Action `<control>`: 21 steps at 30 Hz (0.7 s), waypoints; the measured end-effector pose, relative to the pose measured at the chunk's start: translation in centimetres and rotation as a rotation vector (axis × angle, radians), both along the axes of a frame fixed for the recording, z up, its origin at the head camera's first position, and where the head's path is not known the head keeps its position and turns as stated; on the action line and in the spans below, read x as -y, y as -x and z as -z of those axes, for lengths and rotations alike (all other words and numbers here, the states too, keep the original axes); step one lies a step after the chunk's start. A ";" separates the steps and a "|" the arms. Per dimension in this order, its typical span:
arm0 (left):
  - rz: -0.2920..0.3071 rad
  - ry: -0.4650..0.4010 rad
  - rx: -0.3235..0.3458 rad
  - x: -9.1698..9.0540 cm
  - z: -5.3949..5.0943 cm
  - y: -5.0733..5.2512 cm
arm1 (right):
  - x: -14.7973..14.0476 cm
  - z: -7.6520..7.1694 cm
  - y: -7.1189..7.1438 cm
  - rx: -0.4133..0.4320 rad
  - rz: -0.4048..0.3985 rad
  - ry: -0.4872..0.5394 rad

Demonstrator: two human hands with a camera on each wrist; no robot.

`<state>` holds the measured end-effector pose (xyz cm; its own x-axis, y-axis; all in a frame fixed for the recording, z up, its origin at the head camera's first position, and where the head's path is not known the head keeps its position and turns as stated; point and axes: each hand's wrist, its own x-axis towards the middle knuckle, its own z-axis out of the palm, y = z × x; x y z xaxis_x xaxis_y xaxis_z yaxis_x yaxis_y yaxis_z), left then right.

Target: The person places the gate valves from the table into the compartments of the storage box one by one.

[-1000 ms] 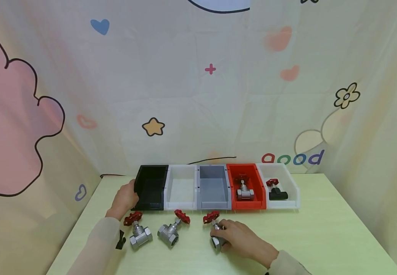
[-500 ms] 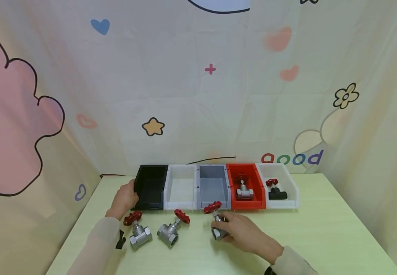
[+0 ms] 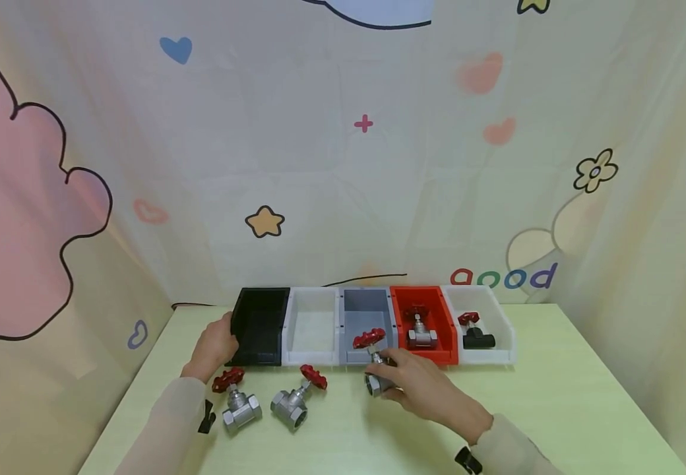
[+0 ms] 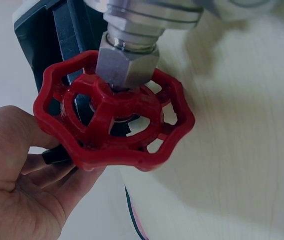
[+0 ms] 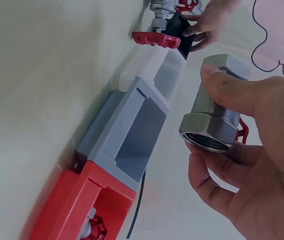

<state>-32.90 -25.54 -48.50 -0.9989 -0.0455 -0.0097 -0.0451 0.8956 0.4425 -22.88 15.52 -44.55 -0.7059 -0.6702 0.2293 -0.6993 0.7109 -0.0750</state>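
My right hand (image 3: 423, 389) grips a metal gate valve (image 3: 376, 381) by its body, held above the table before the grey bin (image 3: 367, 315). Its red handwheel points up and away. The right wrist view shows the thumb and fingers around the silver valve body (image 5: 212, 107). My left hand (image 3: 212, 346) holds the outer side of the black bin (image 3: 260, 326) at the row's left end. In the left wrist view a red handwheel (image 4: 99, 130) hides part of that hand (image 4: 27, 180). Two more valves, the left valve (image 3: 241, 408) and the middle valve (image 3: 291, 404), lie on the table.
Right of the black bin stand a white bin (image 3: 312, 323), the grey bin, a red bin (image 3: 446, 356) and another white bin (image 3: 506, 353). One valve (image 3: 421, 335) sits in the red bin, and a black-bodied valve (image 3: 477, 338) in the right white bin. A patterned curtain (image 3: 319, 145) hangs behind.
My right hand has lifted the valve off the table and moved it forward, so its handwheel now overlaps the grey bin's front in the head view. The left hand stays on the black bin.
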 end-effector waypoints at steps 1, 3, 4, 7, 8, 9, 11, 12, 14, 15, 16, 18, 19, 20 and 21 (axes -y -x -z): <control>0.001 0.000 -0.003 0.0 0.0 0.0 | 0.1 -0.1 0.1 -0.004 0.004 0.002; 0.006 0.000 -0.011 0.0 -0.1 0.1 | 0.2 -0.4 0.4 -0.008 0.014 0.007; 0.010 0.002 -0.017 0.0 -0.2 0.1 | 0.2 -0.5 0.5 -0.009 0.019 0.009; 0.011 0.001 -0.014 0.0 -0.3 0.0 | 0.3 -0.7 0.8 -0.003 0.022 0.014; 0.010 0.002 -0.011 0.1 -0.2 0.0 | 0.4 -0.8 0.9 -0.004 0.022 0.015; 0.008 0.002 -0.007 0.1 -0.2 -0.1 | 0.4 -0.9 1.0 -0.004 0.023 0.016; 0.006 0.006 -0.003 0.2 -0.1 -0.1 | 0.5 -1.0 1.2 0.003 0.025 0.024; 0.007 0.008 -0.006 0.2 -0.1 -0.1 | 0.5 -1.1 1.3 0.009 0.028 0.031; 0.009 0.008 -0.016 0.2 -0.1 -0.1 | 0.6 -1.2 1.4 0.023 0.042 0.046; 0.010 0.006 -0.021 0.2 -0.1 -0.1 | 0.6 -1.3 1.5 0.030 0.050 0.049; 0.011 0.005 -0.024 0.2 -0.1 0.0 | 0.6 -1.4 1.6 0.036 0.057 0.054; 0.013 -0.001 -0.022 0.2 -0.1 -0.1 | 0.6 -1.5 1.7 0.037 0.063 0.060; 0.013 -0.004 -0.017 0.2 0.0 -0.1 | 0.6 -1.5 1.8 0.035 0.065 0.062; 0.012 -0.004 -0.013 0.2 0.0 -0.1 | 0.6 -1.5 1.9 0.035 0.064 0.066; 0.011 -0.004 -0.009 0.2 0.1 -0.1 | 0.7 -1.5 2.0 0.033 0.064 0.070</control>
